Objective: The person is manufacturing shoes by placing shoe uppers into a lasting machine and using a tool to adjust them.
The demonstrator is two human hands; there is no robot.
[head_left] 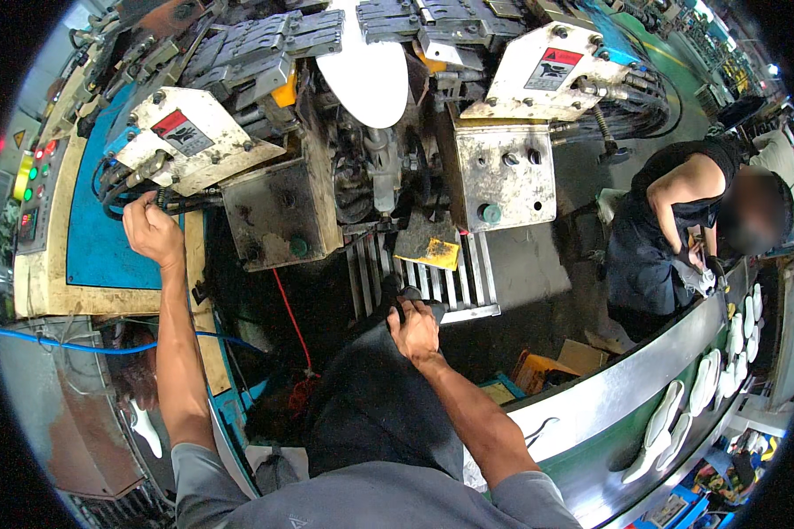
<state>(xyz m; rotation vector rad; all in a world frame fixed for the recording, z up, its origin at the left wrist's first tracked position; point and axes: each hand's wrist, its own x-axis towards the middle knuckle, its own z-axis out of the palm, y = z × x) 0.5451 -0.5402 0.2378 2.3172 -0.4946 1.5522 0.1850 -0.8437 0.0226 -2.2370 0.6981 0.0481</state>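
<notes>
At the left side of the machine, my left hand is raised. Its fingers are pinched at a dark threaded fitting under the left white guard plate; what exactly they grip is partly hidden. My right hand is low in the middle, over my dark-clad leg. Its fingers curl round something dark that I cannot make out. Ahead of me, a smooth white shoe last or sole form points toward me between the machine's two sets of metal plates.
A control panel with lit buttons stands at left beside a blue panel. Below the machine is a slatted metal grate. At right, a co-worker bends over a conveyor carrying several white shoe pieces. A blue hose crosses at left.
</notes>
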